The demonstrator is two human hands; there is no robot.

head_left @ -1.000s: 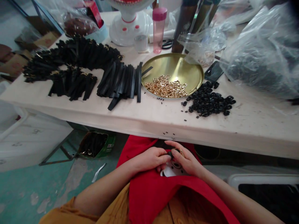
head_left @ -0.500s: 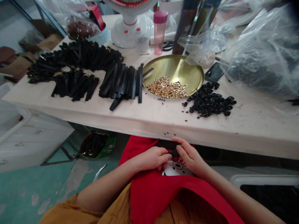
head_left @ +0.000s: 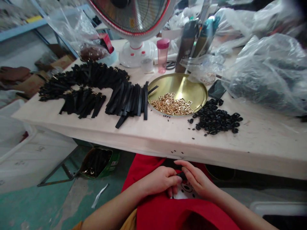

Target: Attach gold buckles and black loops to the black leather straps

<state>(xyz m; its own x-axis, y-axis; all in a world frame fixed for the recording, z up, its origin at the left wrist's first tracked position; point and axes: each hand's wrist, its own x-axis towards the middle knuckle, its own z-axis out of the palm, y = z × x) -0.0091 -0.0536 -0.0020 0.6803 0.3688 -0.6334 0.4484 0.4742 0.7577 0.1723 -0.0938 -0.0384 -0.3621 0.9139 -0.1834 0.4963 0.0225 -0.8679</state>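
Over my lap, in front of the table edge, my left hand [head_left: 165,180] pinches a short black strap [head_left: 182,175] between thumb and fingers. At the strap's other end, my right hand [head_left: 196,177] closes on it with the thumb and fingers, the index finger reaching out above. Most of the strap is hidden by the fingers. On the table lie a stack of flat black strips [head_left: 130,99], a gold round tray [head_left: 201,95] with small gold metal clasps [head_left: 171,104], and a pile of small black rings [head_left: 217,118]. Finished-looking black straps with gold clasps [head_left: 86,102] lie at left.
A fan [head_left: 136,52], a pink bottle [head_left: 163,56] and dark bottles [head_left: 185,48] stand at the back of the table [head_left: 144,137]. A large plastic bag [head_left: 268,80] fills the right side. A bin of black pieces [head_left: 98,163] is on the floor below.
The view has tilted up, so the table and hands appear lower and more of the fan shows. Both hands stay together at the black strap with little change in grip.
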